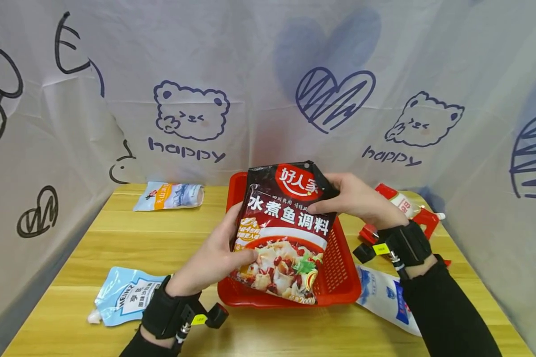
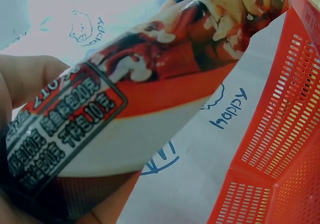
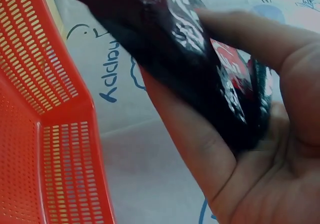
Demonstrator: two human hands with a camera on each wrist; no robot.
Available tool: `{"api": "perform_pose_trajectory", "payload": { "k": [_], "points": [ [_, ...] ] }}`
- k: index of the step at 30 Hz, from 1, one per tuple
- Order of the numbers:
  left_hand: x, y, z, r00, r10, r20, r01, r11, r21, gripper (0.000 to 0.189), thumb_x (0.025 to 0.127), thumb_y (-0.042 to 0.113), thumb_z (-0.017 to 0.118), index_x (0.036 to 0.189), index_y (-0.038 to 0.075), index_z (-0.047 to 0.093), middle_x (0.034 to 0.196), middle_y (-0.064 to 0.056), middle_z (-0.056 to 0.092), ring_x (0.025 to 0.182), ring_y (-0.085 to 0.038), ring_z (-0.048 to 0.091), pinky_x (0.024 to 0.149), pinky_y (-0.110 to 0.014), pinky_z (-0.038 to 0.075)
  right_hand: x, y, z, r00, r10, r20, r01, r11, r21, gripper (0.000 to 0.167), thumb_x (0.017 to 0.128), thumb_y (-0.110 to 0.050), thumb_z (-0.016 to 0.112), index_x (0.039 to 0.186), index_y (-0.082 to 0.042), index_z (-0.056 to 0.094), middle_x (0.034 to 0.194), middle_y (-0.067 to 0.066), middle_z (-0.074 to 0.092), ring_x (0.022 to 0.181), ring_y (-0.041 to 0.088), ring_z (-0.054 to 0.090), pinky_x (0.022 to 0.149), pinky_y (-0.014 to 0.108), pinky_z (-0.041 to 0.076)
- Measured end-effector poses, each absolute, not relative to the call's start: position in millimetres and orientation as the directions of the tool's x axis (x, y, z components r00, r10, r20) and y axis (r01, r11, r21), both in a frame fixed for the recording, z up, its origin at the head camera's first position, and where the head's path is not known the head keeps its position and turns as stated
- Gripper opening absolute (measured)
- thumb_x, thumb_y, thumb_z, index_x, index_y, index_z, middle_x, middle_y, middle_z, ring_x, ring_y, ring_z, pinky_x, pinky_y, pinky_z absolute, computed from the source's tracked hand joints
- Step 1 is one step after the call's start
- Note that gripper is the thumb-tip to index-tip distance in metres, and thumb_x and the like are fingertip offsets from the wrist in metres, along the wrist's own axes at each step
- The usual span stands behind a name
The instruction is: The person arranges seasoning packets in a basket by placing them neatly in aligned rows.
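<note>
Head: wooden table [image 1: 169,253], cloth [image 1: 259,114] behind packet [image 1: 286,235].

I am at what looks like a makeshift filming booth; white cloth [image 1: 261,64] marked with bears, hearts and the word "happy" hangs behind the wooden table [image 1: 295,332] and along both sides; the cameras [image 1: 216,316] strapped on my wrists suit a recording setup; the seasoning packet [image 1: 286,235] I hold, the red basket [image 1: 346,295] and the light-blue sauce pouch [image 1: 127,296] lend a grocery-shop look; what kind of room lies beyond the cloth, I cannot tell.
</note>
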State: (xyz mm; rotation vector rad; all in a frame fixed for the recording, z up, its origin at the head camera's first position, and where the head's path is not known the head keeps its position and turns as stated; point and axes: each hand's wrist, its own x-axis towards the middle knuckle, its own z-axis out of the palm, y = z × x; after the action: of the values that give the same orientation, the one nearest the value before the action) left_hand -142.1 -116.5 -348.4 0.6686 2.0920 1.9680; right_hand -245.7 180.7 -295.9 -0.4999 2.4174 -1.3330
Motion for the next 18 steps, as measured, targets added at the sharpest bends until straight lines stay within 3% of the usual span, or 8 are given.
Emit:
{"api": "perform_pose_trajectory", "payload": {
  "k": [4, 11, 18],
  "points": [
    [-143.2, -116.3, -350.6, -0.871, 0.459, 0.172, 0.199, 0.009, 0.980, 0.086, 0.089, -0.003, 0.064, 0.161, 0.013, 0.020, 0.149, -0.019, 0.046, 0.120, -0.033, 0.056, 0.097, -0.042, 0.056, -246.0, 178.0, -297.8, -0.870, -0.471, -0.144, -0.125, 0.495, -0.860, 0.058, 0.089, -0.017, 0.084, 0.139, -0.005, 0.057, 0.124, 0.016, 0.070, 0.105, 0.031, 0.071, 0.090, 0.042, 0.061],
    [-148.0, -120.1, -353.9, -0.884, 0.443, 0.149, 0.186, 0.041, 0.982, 0.083, 0.091, 0.000, 0.064, 0.161, 0.010, 0.021, 0.150, -0.022, 0.045, 0.121, -0.036, 0.056, 0.098, -0.044, 0.056, -239.7, 174.7, -298.7, -0.900, -0.430, -0.074, -0.164, 0.492, -0.855, 0.053, 0.092, -0.015, 0.081, 0.137, -0.001, 0.059, 0.126, 0.018, 0.068, 0.109, 0.033, 0.069, 0.093, 0.044, 0.060],
    [-151.8, -125.7, -353.7, -0.918, 0.371, 0.142, 0.206, 0.140, 0.969, 0.069, 0.096, 0.006, 0.067, 0.156, 0.003, 0.034, 0.143, -0.021, 0.054, 0.120, -0.033, 0.060, 0.099, -0.042, 0.057, -233.2, 172.6, -292.8, -0.933, -0.359, -0.021, -0.167, 0.484, -0.859, 0.048, 0.093, -0.015, 0.080, 0.136, -0.004, 0.061, 0.126, 0.015, 0.070, 0.109, 0.032, 0.069, 0.095, 0.046, 0.059]
  ]
}}
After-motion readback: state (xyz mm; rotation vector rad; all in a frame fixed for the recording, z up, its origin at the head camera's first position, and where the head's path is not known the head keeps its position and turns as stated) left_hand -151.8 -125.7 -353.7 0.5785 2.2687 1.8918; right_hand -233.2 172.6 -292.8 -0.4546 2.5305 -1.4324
